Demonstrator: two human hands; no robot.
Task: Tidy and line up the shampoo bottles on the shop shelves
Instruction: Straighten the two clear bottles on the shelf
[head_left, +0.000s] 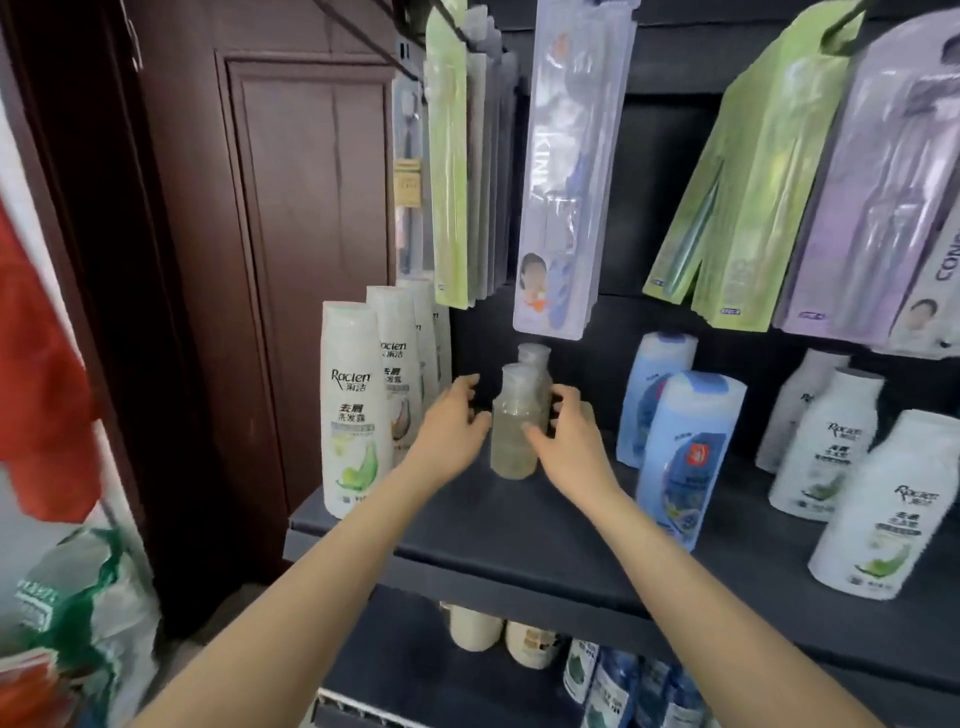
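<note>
A clear bottle (514, 431) of pale liquid stands on the dark shelf (519, 540), with a second clear bottle (535, 358) right behind it. My left hand (449, 423) is at the front bottle's left side, fingers loosely curled, its thumb close to the bottle. My right hand (569, 434) curls round the bottle's right side, thumb on the front. White Raclen shampoo bottles (350, 410) stand in a row at the shelf's left end. Blue bottles (688, 452) stand to the right, and more white bottles (883, 504) at the far right.
Hanging toothbrush packs (566, 171) dangle just above the clear bottles, with green (748, 171) and lilac packs to the right. A brown wooden door (291, 249) stands left of the shelving. More bottles (530, 644) fill the shelf below. A printed bag (78, 613) lies at lower left.
</note>
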